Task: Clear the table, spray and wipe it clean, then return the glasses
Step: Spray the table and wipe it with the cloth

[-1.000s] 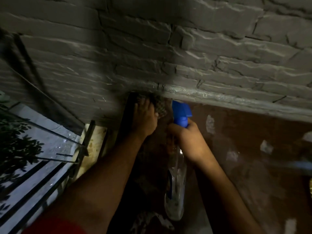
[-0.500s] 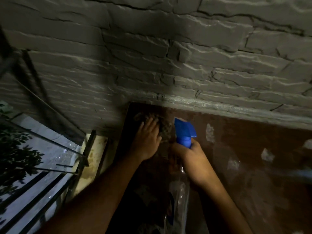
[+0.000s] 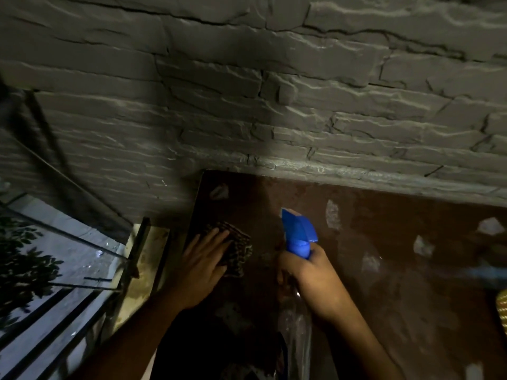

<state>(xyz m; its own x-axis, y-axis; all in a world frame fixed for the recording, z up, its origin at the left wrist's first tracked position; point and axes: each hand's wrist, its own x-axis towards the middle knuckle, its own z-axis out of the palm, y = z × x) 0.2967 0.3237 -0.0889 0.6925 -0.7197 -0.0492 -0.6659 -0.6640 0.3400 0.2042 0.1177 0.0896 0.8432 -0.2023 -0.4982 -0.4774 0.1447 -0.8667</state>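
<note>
Your left hand [image 3: 201, 266] lies flat on a dark patterned cloth [image 3: 237, 249], fingers straight and spread, pressing it onto the brown table [image 3: 397, 283] near the table's left edge and not far from the back corner. The cloth sticks out from under your fingertips on the far and right sides.

Your right hand [image 3: 312, 275] is curled around the neck of a spray bottle [image 3: 299, 319], just beside the cloth hand. The bottle's blue trigger head [image 3: 299, 234] rises above your knuckles with the nozzle aimed away from you, toward the wall. The clear body of the bottle hangs down below your wrist, dim and hard to make out in the shadow.

The tabletop shines in pale wet-looking patches scattered across its right half. It sits tight against a grey stone wall [image 3: 274, 91] along its far edge. To the left of the table, a metal railing [image 3: 68, 270] runs past, with dark leaves [image 3: 22, 267] behind it. At the far right edge of view, a bit of yellow rope-like thing [image 3: 502, 311] shows; you cannot tell what it belongs to.
</note>
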